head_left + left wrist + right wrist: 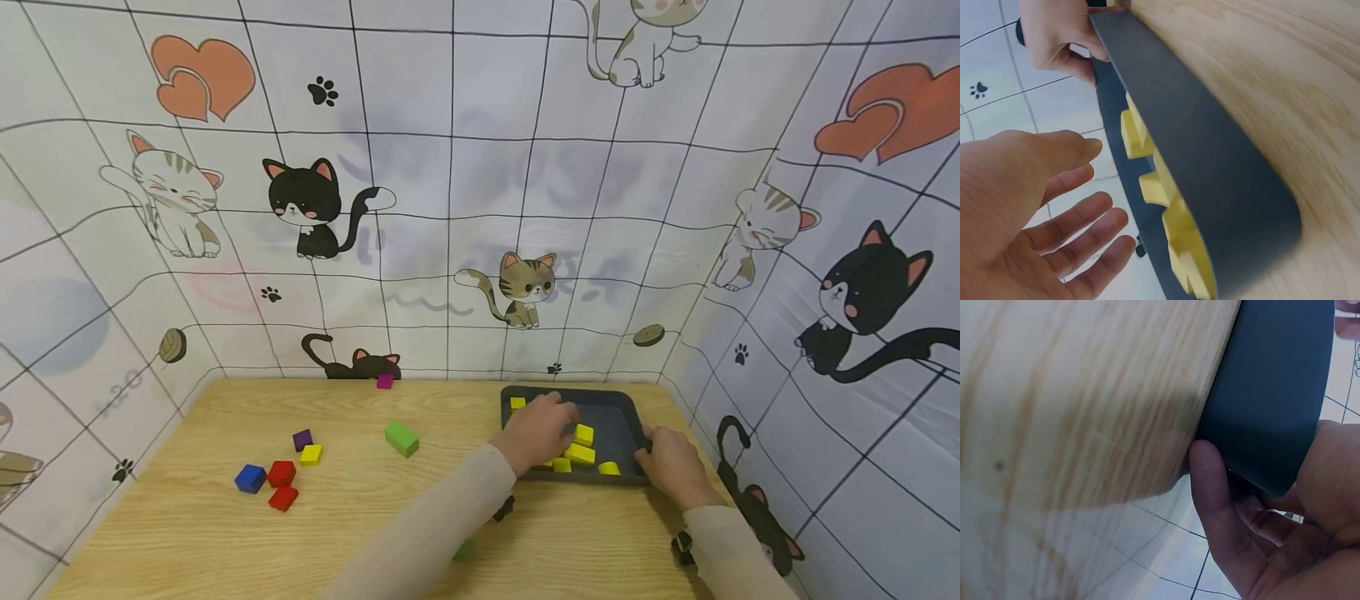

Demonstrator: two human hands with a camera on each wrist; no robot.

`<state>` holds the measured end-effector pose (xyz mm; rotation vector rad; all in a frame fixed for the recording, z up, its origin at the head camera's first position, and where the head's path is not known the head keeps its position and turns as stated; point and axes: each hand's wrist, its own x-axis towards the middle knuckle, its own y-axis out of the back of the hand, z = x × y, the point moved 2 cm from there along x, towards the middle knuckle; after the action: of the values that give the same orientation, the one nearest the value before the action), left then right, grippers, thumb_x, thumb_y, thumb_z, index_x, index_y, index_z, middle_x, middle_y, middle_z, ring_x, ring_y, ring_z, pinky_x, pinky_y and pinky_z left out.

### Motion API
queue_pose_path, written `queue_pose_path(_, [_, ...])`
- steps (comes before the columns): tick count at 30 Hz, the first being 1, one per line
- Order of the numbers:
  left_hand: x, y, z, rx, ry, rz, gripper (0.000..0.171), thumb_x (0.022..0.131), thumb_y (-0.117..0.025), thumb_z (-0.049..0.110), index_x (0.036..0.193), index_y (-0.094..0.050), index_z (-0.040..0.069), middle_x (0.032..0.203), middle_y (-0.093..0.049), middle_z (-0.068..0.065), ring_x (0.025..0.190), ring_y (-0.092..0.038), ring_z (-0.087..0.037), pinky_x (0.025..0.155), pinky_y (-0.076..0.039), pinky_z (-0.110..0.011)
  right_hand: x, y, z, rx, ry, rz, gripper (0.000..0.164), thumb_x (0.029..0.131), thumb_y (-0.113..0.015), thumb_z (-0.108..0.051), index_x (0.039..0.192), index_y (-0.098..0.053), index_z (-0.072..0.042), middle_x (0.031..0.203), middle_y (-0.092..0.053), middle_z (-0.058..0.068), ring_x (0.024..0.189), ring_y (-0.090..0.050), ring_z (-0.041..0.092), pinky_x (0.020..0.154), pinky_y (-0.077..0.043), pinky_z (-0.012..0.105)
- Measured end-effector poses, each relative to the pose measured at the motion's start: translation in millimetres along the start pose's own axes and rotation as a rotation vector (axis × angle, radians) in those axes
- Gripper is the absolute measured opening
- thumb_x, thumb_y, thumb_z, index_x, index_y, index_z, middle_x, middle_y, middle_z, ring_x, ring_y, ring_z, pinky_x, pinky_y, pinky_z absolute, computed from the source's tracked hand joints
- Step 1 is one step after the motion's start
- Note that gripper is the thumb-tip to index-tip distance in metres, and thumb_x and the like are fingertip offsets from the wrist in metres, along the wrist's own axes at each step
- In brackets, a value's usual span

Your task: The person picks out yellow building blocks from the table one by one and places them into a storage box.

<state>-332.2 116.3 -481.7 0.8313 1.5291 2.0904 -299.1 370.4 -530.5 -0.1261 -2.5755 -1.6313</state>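
Note:
A dark grey tray (611, 415) lies on the wooden table at the right and holds several yellow blocks (580, 454). My left hand (534, 433) hovers over the tray's left part, hiding some of the blocks. In the left wrist view, its fingers (1088, 240) are spread and relaxed, with nothing between them. At the tray's right end, my right hand (677, 467) grips the rim. The right wrist view shows its fingers (1213, 481) curled under the tray's corner and the thumb side against the wall.
To the left lie a blue block (251, 478), two red blocks (282, 473), a yellow block (311, 455) and a purple block (302, 440). A green block (402, 438) sits mid-table, a magenta block (385, 381) at the back edge. Something green (463, 550) shows beside my left forearm. Patterned cloth walls surround the table.

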Motion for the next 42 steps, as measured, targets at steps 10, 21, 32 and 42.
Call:
queue_pose_path(10, [-30.5,21.5,-26.0,0.062,0.016,0.047,0.034,0.095,-0.071,0.035,0.126,-0.067,0.022,0.113,-0.060,0.004,0.093,-0.056,-0.011,0.069,-0.051,-0.019,1,0,4,-0.019,0.004,0.009,0.052,0.092,-0.067,-0.009,0.138,-0.050,0.012,0.132,-0.053,0.036,0.043,-0.041,0.015,0.041,-0.040,0.033])
queue_pose_path(21, [-80.9,50.3,-63.1,0.049,0.067,0.140,0.040,0.091,-0.074,0.039,0.125,-0.066,0.019,0.116,-0.058,-0.001,0.092,-0.058,-0.015,0.070,-0.054,-0.028,1,1,5,-0.015,-0.004,0.009,0.053,0.092,-0.067,-0.009,0.137,-0.051,0.012,0.132,-0.053,0.036,0.047,-0.046,0.017,0.043,-0.040,0.033])
queue_pose_path(32, [-144.4,63.9,-110.7,0.061,0.229,0.196,0.061,0.088,-0.071,0.056,0.137,-0.058,0.022,0.133,-0.052,-0.004,0.116,-0.053,-0.023,0.089,-0.050,-0.048,-2,4,3,-0.044,-0.021,-0.001,0.053,0.091,-0.069,-0.010,0.136,-0.052,0.011,0.132,-0.053,0.035,0.079,-0.060,0.028,0.054,-0.045,0.036])
queue_pose_path(42, [-203.5,70.5,-156.3,0.062,0.362,0.249,0.064,0.083,-0.079,0.049,0.136,-0.060,0.018,0.134,-0.053,-0.012,0.115,-0.055,-0.035,0.089,-0.050,-0.059,0,3,0,-0.025,-0.015,-0.006,0.053,0.092,-0.067,-0.010,0.138,-0.052,0.010,0.133,-0.052,0.036,0.069,-0.058,0.025,0.048,-0.042,0.034])
